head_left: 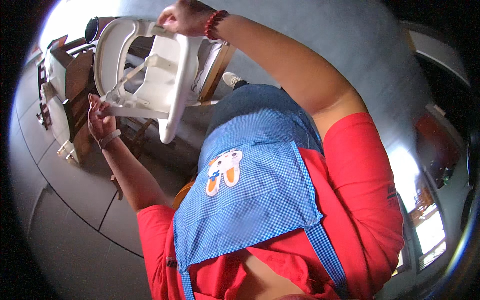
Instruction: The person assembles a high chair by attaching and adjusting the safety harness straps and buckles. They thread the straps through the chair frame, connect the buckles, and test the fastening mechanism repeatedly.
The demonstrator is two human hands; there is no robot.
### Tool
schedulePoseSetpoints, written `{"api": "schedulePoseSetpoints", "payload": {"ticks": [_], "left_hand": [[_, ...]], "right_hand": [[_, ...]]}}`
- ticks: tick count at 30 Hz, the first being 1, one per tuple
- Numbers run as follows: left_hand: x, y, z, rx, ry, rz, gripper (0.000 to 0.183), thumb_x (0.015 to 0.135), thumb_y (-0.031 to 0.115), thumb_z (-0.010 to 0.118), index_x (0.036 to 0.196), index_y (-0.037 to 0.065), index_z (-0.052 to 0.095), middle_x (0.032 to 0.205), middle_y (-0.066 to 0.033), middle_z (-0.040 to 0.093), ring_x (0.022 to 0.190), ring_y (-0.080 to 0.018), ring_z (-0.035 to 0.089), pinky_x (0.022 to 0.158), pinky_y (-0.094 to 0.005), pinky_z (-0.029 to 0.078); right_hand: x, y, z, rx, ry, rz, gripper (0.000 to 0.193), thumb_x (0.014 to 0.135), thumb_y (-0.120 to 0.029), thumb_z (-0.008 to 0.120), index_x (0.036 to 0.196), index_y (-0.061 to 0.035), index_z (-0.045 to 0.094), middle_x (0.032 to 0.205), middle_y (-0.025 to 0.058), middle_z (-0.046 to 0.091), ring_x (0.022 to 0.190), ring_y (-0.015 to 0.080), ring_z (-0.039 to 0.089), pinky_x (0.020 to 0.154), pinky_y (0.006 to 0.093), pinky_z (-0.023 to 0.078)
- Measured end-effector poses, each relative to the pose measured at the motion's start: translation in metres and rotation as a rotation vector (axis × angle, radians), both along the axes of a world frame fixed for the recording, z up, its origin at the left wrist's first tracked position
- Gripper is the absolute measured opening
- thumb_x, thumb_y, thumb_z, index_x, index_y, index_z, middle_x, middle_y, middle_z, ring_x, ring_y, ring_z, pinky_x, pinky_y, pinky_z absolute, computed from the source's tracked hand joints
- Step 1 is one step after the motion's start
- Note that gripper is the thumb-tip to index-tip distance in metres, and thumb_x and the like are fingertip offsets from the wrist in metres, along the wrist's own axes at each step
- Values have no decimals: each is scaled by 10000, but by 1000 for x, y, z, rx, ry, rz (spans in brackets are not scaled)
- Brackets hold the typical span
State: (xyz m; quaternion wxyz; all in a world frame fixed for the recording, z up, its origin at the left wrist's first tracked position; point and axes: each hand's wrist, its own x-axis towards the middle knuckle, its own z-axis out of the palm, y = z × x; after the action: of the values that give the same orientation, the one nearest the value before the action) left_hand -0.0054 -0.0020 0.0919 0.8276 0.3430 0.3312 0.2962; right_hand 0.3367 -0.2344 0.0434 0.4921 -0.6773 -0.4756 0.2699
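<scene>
A white plastic high chair seat [156, 75] with a curved tray rim [101, 65] stands tilted at the upper left, with pale harness straps [131, 78] across its inside. My right hand [184, 19], with red beads at its wrist, grips the seat's far upper edge; some of its fingers are hidden behind the plastic. My left hand [101, 119], wearing a light wristband, has its fingers closed at a flat pale strap [137, 112] that stretches over to the seat's near end. Exactly how the left fingertips hold it is partly hidden.
Brown wooden furniture [80, 70] crowds the left side beyond the seat. Behind the seat is a wood-edged piece [216, 72] with pale cloth. My blue checked apron [250, 195] and a white shoe [232, 79] show below. Grey floor [370, 55] extends right.
</scene>
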Motion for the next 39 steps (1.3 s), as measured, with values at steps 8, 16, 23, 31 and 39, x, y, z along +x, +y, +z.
{"api": "schedulePoseSetpoints", "payload": {"ticks": [8,16,23,31,39], "left_hand": [[14,-30,18,-38,25,-28,341,762,-16,626,1092,13,545,1079,-85,608,909,-186,588,771,-330,476],[59,-60,32,67,242,22,161,854,100,594,1005,44,596,842,-96,643,739,-165,609,650,-281,522],[15,-43,-9,52,388,-5,464,855,111,532,1293,93,380,972,-83,525,579,-131,500,531,-279,463],[31,-115,-38,574,883,139,298,891,131,470,1162,71,579,754,-67,620,597,-121,527,527,-239,446],[62,-153,-41,574,825,158,277,871,94,456,1097,47,610,972,-156,621,808,-243,633,659,-321,545]], "right_hand": [[-8,-141,-118,-229,194,-169,203,792,-177,567,946,-89,665,846,102,671,747,230,643,700,326,499],[-47,-182,-166,-501,385,-128,233,771,-196,535,937,-98,666,954,130,657,907,292,618,837,363,472],[-53,-185,-172,-529,460,-154,209,768,-182,544,903,-97,678,949,125,659,902,279,622,836,357,473],[-63,-152,-166,-475,352,100,254,763,-218,563,945,-74,667,931,137,662,866,269,634,799,352,482],[-149,-71,-127,-366,419,296,334,813,-361,556,972,-81,646,955,175,634,901,344,598,802,401,459]]}}
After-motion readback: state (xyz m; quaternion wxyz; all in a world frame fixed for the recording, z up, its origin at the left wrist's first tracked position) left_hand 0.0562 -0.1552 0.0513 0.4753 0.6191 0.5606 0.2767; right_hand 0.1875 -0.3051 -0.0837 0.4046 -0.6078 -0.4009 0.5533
